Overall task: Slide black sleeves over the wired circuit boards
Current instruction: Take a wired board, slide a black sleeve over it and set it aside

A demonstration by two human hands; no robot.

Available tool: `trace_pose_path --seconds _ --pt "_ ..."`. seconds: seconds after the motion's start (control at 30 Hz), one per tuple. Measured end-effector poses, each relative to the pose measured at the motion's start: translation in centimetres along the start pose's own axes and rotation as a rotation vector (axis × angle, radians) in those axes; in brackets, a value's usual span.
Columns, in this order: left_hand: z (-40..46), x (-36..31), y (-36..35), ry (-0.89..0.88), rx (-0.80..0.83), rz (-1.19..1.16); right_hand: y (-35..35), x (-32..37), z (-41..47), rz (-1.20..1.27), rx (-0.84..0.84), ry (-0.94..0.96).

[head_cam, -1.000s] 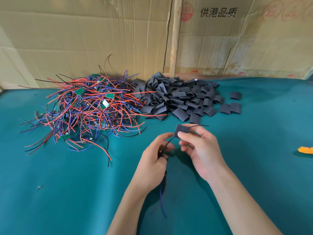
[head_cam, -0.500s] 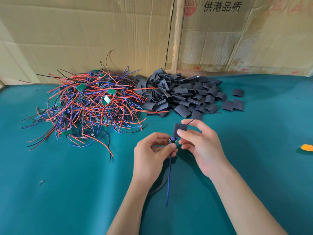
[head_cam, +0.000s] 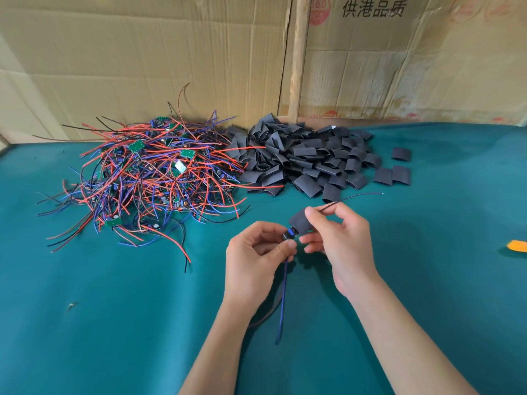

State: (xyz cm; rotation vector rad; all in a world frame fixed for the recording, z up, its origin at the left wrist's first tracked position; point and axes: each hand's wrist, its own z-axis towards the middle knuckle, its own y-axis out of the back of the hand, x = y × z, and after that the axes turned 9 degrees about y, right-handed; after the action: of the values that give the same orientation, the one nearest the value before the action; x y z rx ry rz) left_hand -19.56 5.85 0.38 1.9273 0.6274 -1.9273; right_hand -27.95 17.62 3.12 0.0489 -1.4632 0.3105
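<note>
Far left on the green bench (head_cam: 85, 323), one big tangle of wired circuit boards (head_cam: 148, 178) waits, too many red, blue and black leads to count, with about six green boards showing. Beside it, touching, one heap of black sleeves (head_cam: 302, 163), dozens deep, plus three strays (head_cam: 393, 172) just off its right edge. Down front, the left hand (head_cam: 256, 260) pinches one board (head_cam: 289, 234) at the wire end, blue lead dangling. Since a second ago the board has come out of the fist and now meets the sleeve's mouth, so insertion looks underway. The right hand (head_cam: 339, 240) pinches that single sleeve (head_cam: 299, 220), a black lead already poking out beyond it. At far right, one orange scrap (head_cam: 517, 246).
</note>
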Motion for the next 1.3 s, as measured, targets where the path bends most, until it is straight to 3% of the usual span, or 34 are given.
trace_pose_path --seconds 0.2,0.53,0.8,1.3 --pt "0.0 -0.1 -0.1 0.020 0.011 -0.065 0.1 0.2 -0.1 -0.004 0.096 0.069" --pt "0.0 -0.3 0.0 0.086 0.074 -0.062 2.1 1.2 0.5 0.110 0.322 -0.007" --pt "-0.1 -0.5 0.0 0.095 0.080 -0.046 2.0 1.0 0.6 0.184 0.298 -0.037" --pt "-0.3 -1.0 0.4 0.130 0.155 -0.051 2.2 0.5 0.6 0.077 0.386 -0.002"
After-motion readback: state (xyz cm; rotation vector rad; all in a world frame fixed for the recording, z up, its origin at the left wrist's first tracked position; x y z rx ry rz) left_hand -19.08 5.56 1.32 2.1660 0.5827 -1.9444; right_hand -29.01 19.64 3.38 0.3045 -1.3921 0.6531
